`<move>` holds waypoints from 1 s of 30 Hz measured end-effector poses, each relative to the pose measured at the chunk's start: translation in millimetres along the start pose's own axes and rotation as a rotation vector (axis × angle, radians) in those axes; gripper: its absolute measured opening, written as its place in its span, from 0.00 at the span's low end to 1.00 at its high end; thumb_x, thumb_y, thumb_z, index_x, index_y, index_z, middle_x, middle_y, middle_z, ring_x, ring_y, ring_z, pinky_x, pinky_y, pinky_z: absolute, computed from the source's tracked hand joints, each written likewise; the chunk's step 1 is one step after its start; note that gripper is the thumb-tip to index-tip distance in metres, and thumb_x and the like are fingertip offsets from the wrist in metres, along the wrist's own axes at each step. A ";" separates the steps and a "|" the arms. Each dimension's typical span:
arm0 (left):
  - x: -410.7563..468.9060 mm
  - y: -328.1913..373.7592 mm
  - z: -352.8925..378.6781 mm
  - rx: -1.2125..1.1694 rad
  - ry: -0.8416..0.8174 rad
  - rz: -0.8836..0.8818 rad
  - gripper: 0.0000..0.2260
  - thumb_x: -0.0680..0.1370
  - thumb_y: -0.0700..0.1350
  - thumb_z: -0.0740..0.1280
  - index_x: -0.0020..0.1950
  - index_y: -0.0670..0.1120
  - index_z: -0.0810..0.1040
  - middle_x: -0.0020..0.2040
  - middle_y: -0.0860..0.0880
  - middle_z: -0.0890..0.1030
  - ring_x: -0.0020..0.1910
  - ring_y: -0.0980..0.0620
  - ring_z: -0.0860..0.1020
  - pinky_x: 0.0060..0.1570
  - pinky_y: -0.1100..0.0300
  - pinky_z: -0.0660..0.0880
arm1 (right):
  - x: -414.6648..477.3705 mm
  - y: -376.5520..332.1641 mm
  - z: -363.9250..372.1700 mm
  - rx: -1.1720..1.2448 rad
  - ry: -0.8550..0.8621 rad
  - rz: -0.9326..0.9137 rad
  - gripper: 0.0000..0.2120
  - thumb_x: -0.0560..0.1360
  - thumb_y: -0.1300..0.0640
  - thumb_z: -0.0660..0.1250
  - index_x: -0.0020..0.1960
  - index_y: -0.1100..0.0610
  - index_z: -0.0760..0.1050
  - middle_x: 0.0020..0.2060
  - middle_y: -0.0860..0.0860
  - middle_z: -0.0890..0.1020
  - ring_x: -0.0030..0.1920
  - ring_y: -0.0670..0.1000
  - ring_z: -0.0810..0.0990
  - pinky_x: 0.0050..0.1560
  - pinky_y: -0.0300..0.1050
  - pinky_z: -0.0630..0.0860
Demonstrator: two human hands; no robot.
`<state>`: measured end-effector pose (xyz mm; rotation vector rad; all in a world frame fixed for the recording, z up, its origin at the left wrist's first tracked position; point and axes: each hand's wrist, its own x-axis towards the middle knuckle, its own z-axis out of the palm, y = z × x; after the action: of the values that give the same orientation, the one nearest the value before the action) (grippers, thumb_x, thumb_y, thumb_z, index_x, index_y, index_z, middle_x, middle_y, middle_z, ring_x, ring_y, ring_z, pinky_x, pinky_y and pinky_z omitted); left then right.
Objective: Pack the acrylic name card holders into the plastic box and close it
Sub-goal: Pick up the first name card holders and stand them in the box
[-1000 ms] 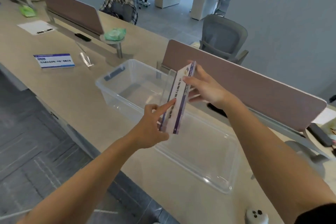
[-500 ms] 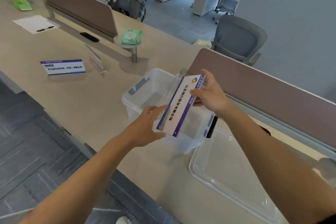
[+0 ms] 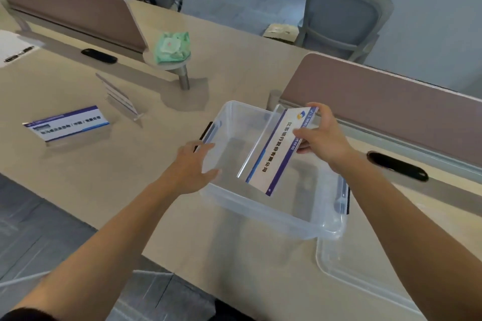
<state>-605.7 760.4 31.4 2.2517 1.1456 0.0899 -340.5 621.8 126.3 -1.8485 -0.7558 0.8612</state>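
The clear plastic box (image 3: 273, 214) stands open on the counter (image 3: 104, 177), near its front edge. Its lid (image 3: 365, 276) lies flat on the counter just beside the box's near right corner, partly tucked behind it.

The right hand (image 3: 322, 138) pinches one acrylic name card holder (image 3: 277, 150) at its upper end, thumb on the printed face and fingers behind. The holder is tilted, its lower end down inside the box; whether it touches the bottom cannot be told. The card shows dark characters on white with purple bands along both long edges.

The left hand (image 3: 194, 167) is loosely spread against the box's left end, fingers on the rim beside the dark latch (image 3: 208, 129), not closed around anything.

Left of the box, well apart from it, a second card holder (image 3: 66, 122) stands on the counter facing the camera. Between that one and the box, a third holder (image 3: 118, 95) stands edge-on.

A green packet (image 3: 170, 47) rests on a round stand beyond the box.
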 end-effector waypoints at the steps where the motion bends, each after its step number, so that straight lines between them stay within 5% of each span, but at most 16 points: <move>1: 11.0 -3.7 0.0 0.038 -0.004 -0.005 0.33 0.73 0.60 0.67 0.75 0.53 0.61 0.73 0.46 0.62 0.73 0.44 0.59 0.70 0.46 0.64 | 12.0 5.2 3.9 0.000 0.001 0.012 0.23 0.77 0.64 0.68 0.65 0.49 0.62 0.45 0.53 0.85 0.43 0.56 0.86 0.45 0.54 0.84; 6: 60.4 -25.3 -1.7 0.042 -0.094 0.004 0.35 0.74 0.57 0.65 0.78 0.58 0.54 0.70 0.50 0.68 0.64 0.40 0.68 0.64 0.45 0.69 | 61.4 30.3 30.6 -0.011 0.002 0.085 0.23 0.76 0.64 0.69 0.64 0.49 0.63 0.45 0.53 0.85 0.42 0.57 0.86 0.46 0.57 0.84; 10: 77.2 -37.2 0.3 -0.123 -0.113 0.057 0.33 0.74 0.51 0.64 0.78 0.62 0.56 0.43 0.55 0.73 0.43 0.47 0.73 0.50 0.52 0.75 | 87.8 40.9 60.3 -0.084 -0.037 0.170 0.23 0.76 0.64 0.68 0.64 0.48 0.63 0.47 0.56 0.84 0.40 0.57 0.86 0.45 0.56 0.84; 13: 77.4 -46.1 6.7 -0.384 -0.132 0.051 0.33 0.74 0.40 0.59 0.76 0.64 0.60 0.37 0.55 0.70 0.31 0.58 0.67 0.35 0.67 0.67 | 102.0 47.6 84.1 -0.179 -0.079 0.235 0.24 0.75 0.63 0.69 0.65 0.48 0.62 0.48 0.56 0.83 0.39 0.55 0.86 0.44 0.53 0.84; 19: 76.6 -40.6 1.8 -0.728 -0.257 -0.032 0.30 0.78 0.29 0.53 0.72 0.58 0.63 0.52 0.80 0.70 0.51 0.80 0.71 0.47 0.82 0.66 | 121.6 69.0 125.0 -0.443 -0.140 0.302 0.28 0.73 0.59 0.67 0.68 0.47 0.59 0.45 0.56 0.83 0.38 0.55 0.86 0.47 0.60 0.83; 24: 77.3 -39.2 -1.6 -0.793 -0.278 -0.042 0.29 0.79 0.29 0.52 0.70 0.59 0.62 0.57 0.74 0.66 0.52 0.84 0.66 0.50 0.81 0.64 | 139.7 83.8 139.7 -0.415 -0.152 0.345 0.33 0.74 0.56 0.68 0.74 0.51 0.56 0.39 0.52 0.82 0.37 0.53 0.86 0.51 0.56 0.82; 27: 77.8 -41.4 0.1 -0.734 -0.252 -0.002 0.30 0.79 0.31 0.54 0.74 0.60 0.60 0.59 0.75 0.65 0.56 0.83 0.63 0.57 0.77 0.59 | 143.0 96.9 140.1 -0.379 -0.154 0.301 0.38 0.73 0.47 0.71 0.76 0.45 0.53 0.41 0.52 0.85 0.43 0.53 0.85 0.56 0.59 0.79; 30: 79.6 -47.4 2.9 -0.735 -0.259 0.010 0.30 0.78 0.34 0.55 0.75 0.59 0.60 0.59 0.75 0.66 0.57 0.81 0.64 0.58 0.77 0.59 | 128.8 103.2 135.1 -0.283 -0.192 0.268 0.47 0.69 0.43 0.75 0.75 0.34 0.46 0.53 0.51 0.83 0.55 0.55 0.81 0.59 0.60 0.78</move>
<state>-588.8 840.1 -12.8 1.5609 0.7885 0.1834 -363.5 749.6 -42.8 -2.1743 -0.7911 1.1640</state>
